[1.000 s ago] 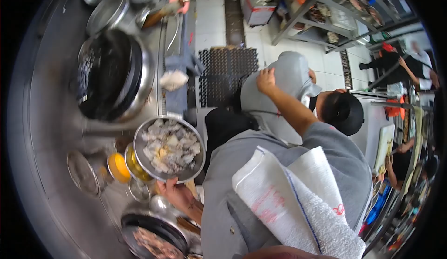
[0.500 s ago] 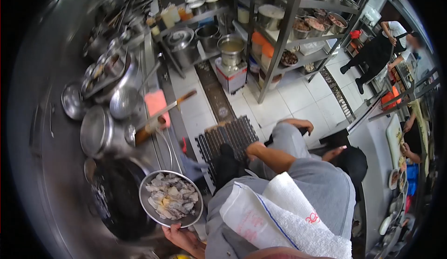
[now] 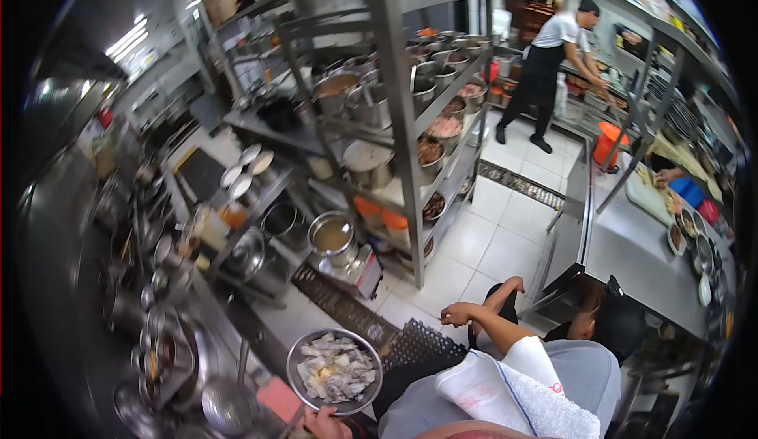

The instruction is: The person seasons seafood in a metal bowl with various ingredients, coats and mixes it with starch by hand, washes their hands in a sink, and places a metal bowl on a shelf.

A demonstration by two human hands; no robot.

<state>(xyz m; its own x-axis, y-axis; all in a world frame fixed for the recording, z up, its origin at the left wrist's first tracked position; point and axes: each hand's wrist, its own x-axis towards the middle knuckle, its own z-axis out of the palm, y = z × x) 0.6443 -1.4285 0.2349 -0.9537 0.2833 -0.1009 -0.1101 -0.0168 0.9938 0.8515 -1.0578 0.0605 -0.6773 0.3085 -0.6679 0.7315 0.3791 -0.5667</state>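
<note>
A round steel bowl [image 3: 297, 384] of pale, greyish raw pieces, possibly seafood [image 3: 339, 368], sits at the lower middle. My left hand [image 3: 325, 423] grips its near rim, fingers wrapped over the edge. What appears to be my right hand [image 3: 456, 314] is further right, at the end of a bare forearm, its fingers curled. It looks bare of any object, though its palm is turned away. A white towel [image 3: 505, 392] with a blue stripe lies over the grey shirt close to me. Part of the pink cloth or sponge [image 3: 278, 401] shows left of the bowl.
Perforated ladles [image 3: 226, 406] and steel pans crowd the stove side at left. Beyond the bowl, a pot of liquid [image 3: 332, 235] stands on a box. A steel rack [image 3: 407, 147] holds several food bowls. A dark-haired person [image 3: 628, 320] is close at right; an aproned person [image 3: 545, 68] stands further back.
My view has swung up and right. The bowl has moved away from the wok, over the counter edge and walkway, still in my left hand. The aproned person has turned toward a counter.
</note>
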